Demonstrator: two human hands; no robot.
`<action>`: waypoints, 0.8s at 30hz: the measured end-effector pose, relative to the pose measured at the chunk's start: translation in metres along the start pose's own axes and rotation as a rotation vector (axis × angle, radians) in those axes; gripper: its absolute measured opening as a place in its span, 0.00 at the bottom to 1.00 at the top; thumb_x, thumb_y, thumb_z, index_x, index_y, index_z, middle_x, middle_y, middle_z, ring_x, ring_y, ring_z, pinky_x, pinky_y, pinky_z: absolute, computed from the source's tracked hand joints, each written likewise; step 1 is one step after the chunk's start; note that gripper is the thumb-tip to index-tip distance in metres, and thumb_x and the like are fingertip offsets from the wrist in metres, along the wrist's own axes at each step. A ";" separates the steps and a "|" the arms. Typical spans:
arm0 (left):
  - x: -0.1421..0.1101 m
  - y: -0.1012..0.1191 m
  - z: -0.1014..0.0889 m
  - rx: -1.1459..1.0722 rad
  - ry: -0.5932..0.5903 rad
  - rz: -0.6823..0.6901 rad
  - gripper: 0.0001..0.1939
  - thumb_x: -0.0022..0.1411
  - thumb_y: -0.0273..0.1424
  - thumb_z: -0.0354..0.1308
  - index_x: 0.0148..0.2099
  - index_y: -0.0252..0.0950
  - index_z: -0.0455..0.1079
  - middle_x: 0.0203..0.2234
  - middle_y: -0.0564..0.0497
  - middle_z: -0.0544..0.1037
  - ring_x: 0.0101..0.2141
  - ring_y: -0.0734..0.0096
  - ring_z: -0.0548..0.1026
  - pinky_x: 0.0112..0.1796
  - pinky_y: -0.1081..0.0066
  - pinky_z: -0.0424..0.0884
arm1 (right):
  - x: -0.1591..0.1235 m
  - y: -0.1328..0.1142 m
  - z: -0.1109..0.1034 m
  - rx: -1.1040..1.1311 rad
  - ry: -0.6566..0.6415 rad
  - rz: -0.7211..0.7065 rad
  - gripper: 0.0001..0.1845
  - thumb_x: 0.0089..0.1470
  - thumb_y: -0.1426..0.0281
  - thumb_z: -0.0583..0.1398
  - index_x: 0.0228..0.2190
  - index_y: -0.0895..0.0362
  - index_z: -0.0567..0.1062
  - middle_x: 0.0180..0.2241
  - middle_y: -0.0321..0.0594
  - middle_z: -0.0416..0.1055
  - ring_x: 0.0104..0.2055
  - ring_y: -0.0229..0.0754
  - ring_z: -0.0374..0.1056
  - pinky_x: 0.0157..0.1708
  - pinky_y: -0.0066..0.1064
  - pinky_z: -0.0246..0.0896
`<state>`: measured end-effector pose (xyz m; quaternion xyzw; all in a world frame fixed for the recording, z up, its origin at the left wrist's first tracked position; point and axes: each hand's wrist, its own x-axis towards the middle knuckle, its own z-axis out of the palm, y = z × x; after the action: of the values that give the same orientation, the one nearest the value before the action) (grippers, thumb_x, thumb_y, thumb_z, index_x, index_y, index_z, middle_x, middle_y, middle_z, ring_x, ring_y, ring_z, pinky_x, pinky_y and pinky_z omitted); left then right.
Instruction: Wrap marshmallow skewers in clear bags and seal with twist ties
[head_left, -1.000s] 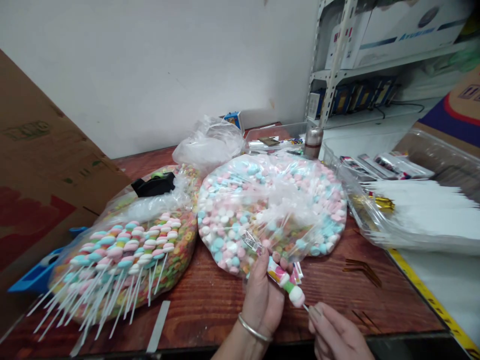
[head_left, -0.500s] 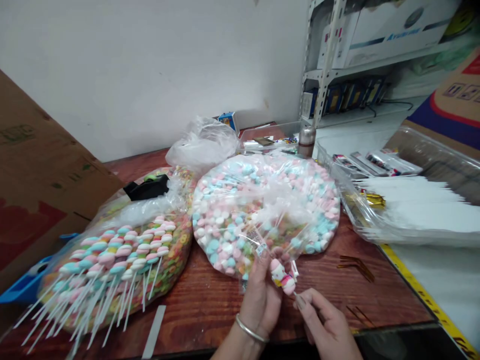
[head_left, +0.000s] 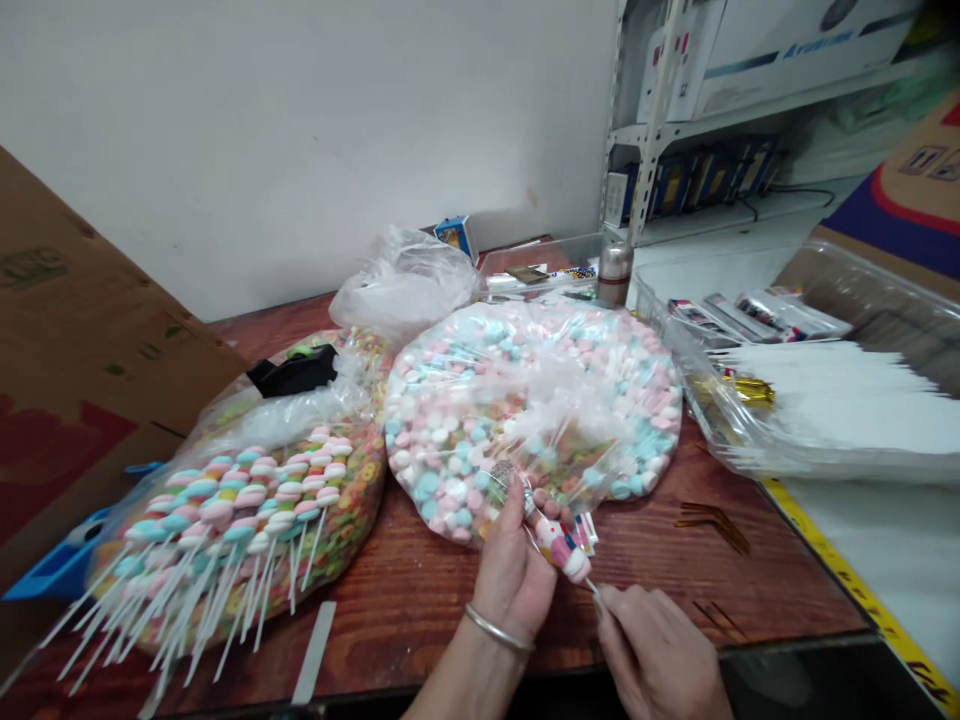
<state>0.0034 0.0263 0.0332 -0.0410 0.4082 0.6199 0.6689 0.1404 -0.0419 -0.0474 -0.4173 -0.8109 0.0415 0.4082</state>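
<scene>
Near the front edge of the table, my left hand [head_left: 514, 575] is closed round a small clear plastic bag [head_left: 504, 474], whose printed end sticks up past my thumb. A marshmallow skewer [head_left: 576, 566], pink and white with coloured details, slants by the fingers; its upper part is at the bag's mouth. My right hand [head_left: 660, 640] pinches the skewer's thin white stick below the candy. Just beyond lies a big round bag of pastel marshmallows [head_left: 439, 490]. A small printed tag [head_left: 586, 532] shows beside the candy; I cannot tell what it is attached to.
Several finished marshmallow skewers [head_left: 240, 495] lie on a bag of coloured ring candies [head_left: 367, 480] at left. A black tape dispenser [head_left: 294, 372] sits behind them. At right are a clear tray [head_left: 720, 455] of white sticks and gold twist ties [head_left: 712, 525]. A cardboard box [head_left: 97, 330] stands left.
The marshmallow skewer has moved slightly up and left, further toward the bag in my left hand. My right hand has turned and moved with it, still pinching the stick.
</scene>
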 end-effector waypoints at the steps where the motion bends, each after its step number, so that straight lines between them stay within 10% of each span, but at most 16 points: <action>1: -0.001 -0.003 0.000 0.015 -0.001 -0.008 0.09 0.60 0.34 0.62 0.36 0.34 0.68 0.21 0.55 0.68 0.22 0.75 0.70 0.22 0.76 0.70 | 0.001 -0.002 0.001 0.018 0.006 0.025 0.09 0.57 0.79 0.57 0.42 0.61 0.70 0.24 0.38 0.70 0.25 0.40 0.66 0.31 0.33 0.56; 5: -0.005 -0.016 -0.003 0.051 -0.030 -0.034 0.11 0.60 0.35 0.62 0.41 0.33 0.68 0.21 0.56 0.66 0.21 0.76 0.69 0.14 0.82 0.56 | 0.005 -0.008 0.004 0.164 -0.032 0.180 0.06 0.60 0.77 0.55 0.37 0.57 0.70 0.26 0.37 0.72 0.27 0.39 0.67 0.32 0.31 0.56; 12: 0.006 -0.001 -0.010 0.006 -0.061 0.082 0.14 0.55 0.29 0.67 0.44 0.34 0.71 0.28 0.54 0.73 0.26 0.77 0.73 0.34 0.71 0.76 | 0.012 -0.011 -0.006 0.657 -0.229 0.705 0.17 0.63 0.60 0.52 0.27 0.55 0.70 0.24 0.34 0.65 0.26 0.37 0.62 0.28 0.25 0.56; 18: 0.013 0.000 -0.008 -0.010 0.042 0.099 0.14 0.51 0.32 0.70 0.37 0.35 0.71 0.22 0.58 0.68 0.18 0.83 0.66 0.22 0.79 0.71 | 0.013 -0.014 -0.008 1.175 -0.362 0.986 0.23 0.58 0.50 0.55 0.26 0.56 0.66 0.17 0.26 0.49 0.18 0.31 0.44 0.18 0.25 0.37; 24: 0.005 -0.002 -0.009 -0.058 -0.181 0.052 0.16 0.54 0.31 0.68 0.44 0.34 0.70 0.27 0.57 0.70 0.23 0.81 0.69 0.30 0.74 0.74 | 0.008 -0.014 0.004 1.408 -0.200 1.178 0.25 0.54 0.48 0.59 0.26 0.58 0.68 0.14 0.20 0.45 0.14 0.26 0.38 0.17 0.23 0.41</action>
<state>-0.0003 0.0252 0.0232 0.0063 0.3290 0.6498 0.6852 0.1257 -0.0442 -0.0395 -0.4123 -0.2867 0.7620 0.4088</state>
